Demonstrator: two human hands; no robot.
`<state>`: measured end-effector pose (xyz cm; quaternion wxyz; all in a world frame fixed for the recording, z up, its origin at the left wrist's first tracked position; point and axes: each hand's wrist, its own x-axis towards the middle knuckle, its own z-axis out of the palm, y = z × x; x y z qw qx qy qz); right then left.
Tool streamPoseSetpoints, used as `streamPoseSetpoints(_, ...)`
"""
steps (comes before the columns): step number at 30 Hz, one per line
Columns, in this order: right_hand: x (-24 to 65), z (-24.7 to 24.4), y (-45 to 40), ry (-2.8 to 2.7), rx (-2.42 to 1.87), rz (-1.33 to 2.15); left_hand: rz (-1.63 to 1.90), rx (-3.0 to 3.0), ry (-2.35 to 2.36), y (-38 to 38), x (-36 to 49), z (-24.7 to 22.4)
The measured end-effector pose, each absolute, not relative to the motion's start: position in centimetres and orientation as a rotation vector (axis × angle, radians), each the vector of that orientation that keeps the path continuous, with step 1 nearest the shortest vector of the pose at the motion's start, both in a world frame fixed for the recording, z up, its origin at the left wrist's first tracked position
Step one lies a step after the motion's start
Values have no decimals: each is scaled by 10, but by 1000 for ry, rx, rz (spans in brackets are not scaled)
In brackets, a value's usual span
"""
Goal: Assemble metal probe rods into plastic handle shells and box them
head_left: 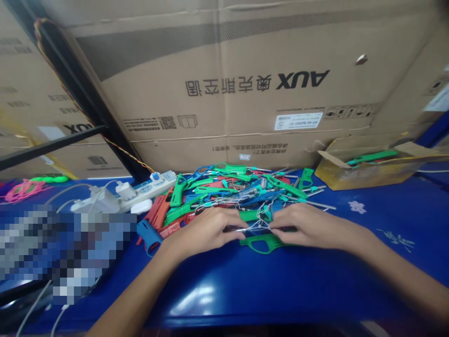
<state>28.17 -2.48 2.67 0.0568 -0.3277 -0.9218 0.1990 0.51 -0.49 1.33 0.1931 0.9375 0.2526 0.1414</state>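
A heap of long-nosed gas lighters, with green, red and blue handles and metal tubes, lies in the middle of the blue table. At its front edge my left hand is closed, thumb and fingers pinching the end of a thin pale wire. Opposite it, my right hand is closed on the thin white wires that run between both hands. A green lighter handle lies just below my fingertips and partly under my right hand. The fingertips hide what exactly the wires join.
An open cardboard box with green pieces in it stands at the back right. White power strips with plugs and cables lie left of the heap. Pink and green cords sit further left. A large carton walls off the back.
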Motion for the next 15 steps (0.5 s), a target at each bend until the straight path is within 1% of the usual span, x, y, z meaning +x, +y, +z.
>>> streamPoseSetpoints(2, 285, 14, -34, -2783, -969, 321, 376, 2618, 729, -6, 5, 13)
streamPoseSetpoints(5, 291, -5, -44, -2707, -919, 231, 361, 2595, 762, -9, 8, 9)
streamPoseSetpoints(9, 295, -20, -50, -2634, -897, 313, 367, 2567, 743, -12, 10, 4)
streamPoseSetpoints(15, 294, -16, -51, -2508, -922, 580, 295, 2603, 788, -14, 10, 2)
